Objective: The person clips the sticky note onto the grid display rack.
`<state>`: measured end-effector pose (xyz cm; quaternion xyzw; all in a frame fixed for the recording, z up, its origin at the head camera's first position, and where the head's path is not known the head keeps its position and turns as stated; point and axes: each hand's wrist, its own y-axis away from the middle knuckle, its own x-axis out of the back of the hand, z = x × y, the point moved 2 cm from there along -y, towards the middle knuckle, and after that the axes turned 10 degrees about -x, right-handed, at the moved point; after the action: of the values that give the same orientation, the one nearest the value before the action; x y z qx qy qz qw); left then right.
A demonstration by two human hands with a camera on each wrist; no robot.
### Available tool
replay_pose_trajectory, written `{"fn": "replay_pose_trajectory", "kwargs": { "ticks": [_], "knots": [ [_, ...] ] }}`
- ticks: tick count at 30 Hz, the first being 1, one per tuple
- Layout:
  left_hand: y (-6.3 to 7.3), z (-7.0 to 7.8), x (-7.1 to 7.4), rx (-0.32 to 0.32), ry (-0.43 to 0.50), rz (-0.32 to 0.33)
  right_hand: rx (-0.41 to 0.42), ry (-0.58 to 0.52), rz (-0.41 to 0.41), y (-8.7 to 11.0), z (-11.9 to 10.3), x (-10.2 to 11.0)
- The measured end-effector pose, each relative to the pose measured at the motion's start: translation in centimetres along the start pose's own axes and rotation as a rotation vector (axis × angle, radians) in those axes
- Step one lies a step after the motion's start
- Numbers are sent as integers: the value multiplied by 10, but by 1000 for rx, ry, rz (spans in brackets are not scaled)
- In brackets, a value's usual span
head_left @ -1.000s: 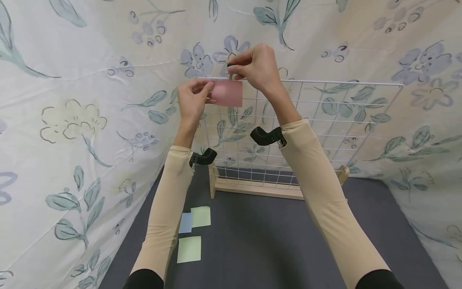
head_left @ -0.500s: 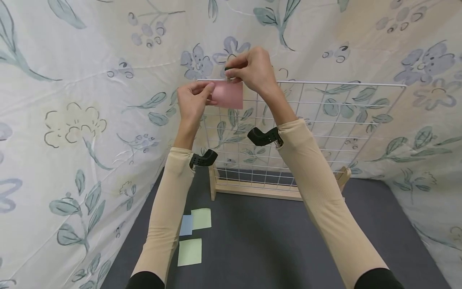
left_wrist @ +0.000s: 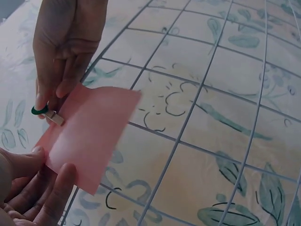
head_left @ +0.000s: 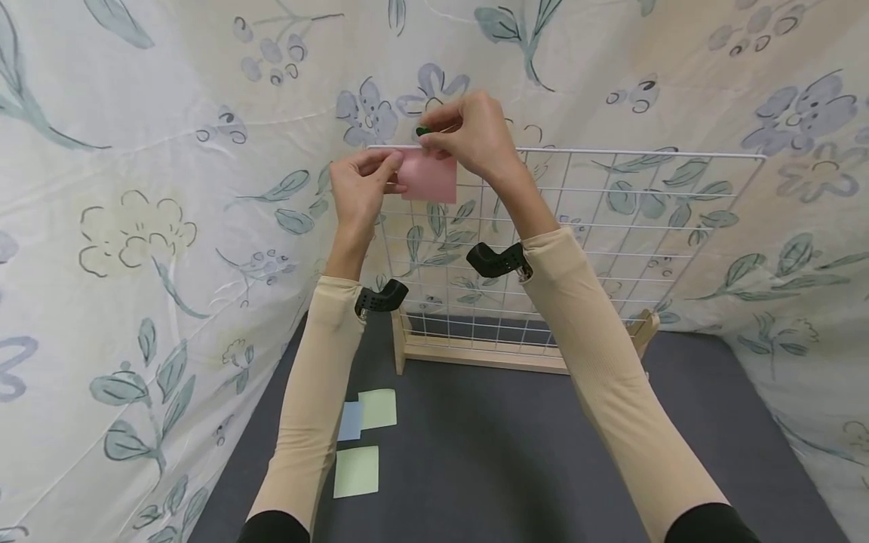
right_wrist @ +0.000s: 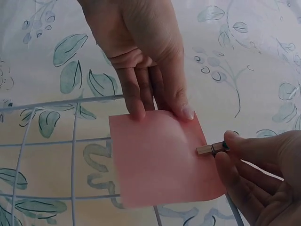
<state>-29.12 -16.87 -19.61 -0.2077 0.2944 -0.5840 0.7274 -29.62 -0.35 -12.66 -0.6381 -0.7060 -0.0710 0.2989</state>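
Note:
A square pink paper note (head_left: 431,178) lies against the upper left of a white wire grid panel (head_left: 631,153). My left hand (head_left: 360,187) pinches its left edge between thumb and fingers. Above the note, my right hand (head_left: 479,134) pinches a small wooden clothespin (right_wrist: 206,149) by its handle end. The clothespin has a green decoration (left_wrist: 39,110), partly covered by the fingertips. In the right wrist view the clothespin's tip overlaps the note's top edge. The panel's top left corner is hidden behind my left hand.
The panel stands in a wooden base (head_left: 485,357) on a dark grey table (head_left: 468,460). Two pale green notes (head_left: 356,471) and a blue note (head_left: 349,421) lie near my left sleeve. Floral fabric (head_left: 149,302) hangs behind and at both sides.
My right hand has moved down and slightly left, bringing the clothespin from above the pink note onto its top edge. My left hand keeps its hold in nearly the same place.

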Motion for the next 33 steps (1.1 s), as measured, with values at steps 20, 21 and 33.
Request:
{"fn": "replay_pose_trajectory", "kwargs": {
  "ticks": [20,21,33],
  "knots": [
    [16,-1,8,58,-152,-89,105,58,58,42,27,17],
    [18,-3,8,70,-155,-101,99,70,55,43,31,17],
    [52,-23,21,85,-190,-175,5,40,18,67,73,17]
  ]
}}
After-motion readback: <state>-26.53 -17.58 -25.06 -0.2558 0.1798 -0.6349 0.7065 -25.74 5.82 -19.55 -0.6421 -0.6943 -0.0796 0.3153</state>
